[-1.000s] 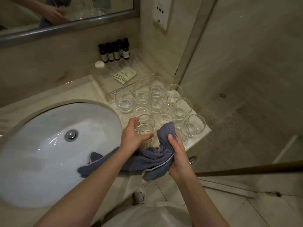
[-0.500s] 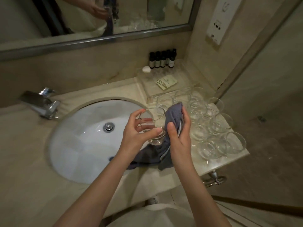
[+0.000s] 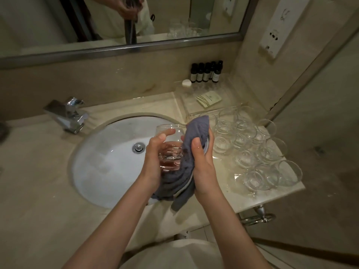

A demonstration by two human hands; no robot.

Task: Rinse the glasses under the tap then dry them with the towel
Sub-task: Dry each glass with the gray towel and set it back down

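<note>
Above the sink basin (image 3: 108, 171), we see the left hand (image 3: 155, 162) curled around a clear glass (image 3: 171, 150), while the right hand (image 3: 202, 162) grips the grey towel (image 3: 186, 171) against its side.

Dim, warm, yellowish indoor light; wide-angle view.
Small glints on the tap (image 3: 67, 114), the drain (image 3: 138, 147) and the glasses (image 3: 250, 150) at right. Sink basin (image 3: 108, 162) is the brightest area; floor far right falls dark. Mirror frame (image 3: 120, 48) bows from lens distortion. Overall soft, slightly blurred and noisy.
</note>
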